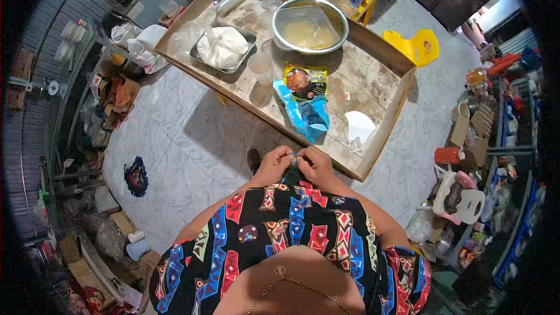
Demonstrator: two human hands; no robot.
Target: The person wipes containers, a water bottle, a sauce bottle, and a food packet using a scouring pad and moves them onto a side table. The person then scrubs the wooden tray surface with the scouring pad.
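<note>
Both hands meet in front of my patterned shirt, just off the near edge of the wooden tray table. My left hand and my right hand are closed, fingertips nearly touching, around something small and bluish that I cannot make out. Just beyond them on the table lie a blue packet and a black and yellow packet. A white mask rests to their right.
Farther back stand a steel bowl with a clear container of yellowish liquid, a metal tray holding a white bag, and a plastic cup. A yellow chair is at the right. Cluttered shelves line both sides.
</note>
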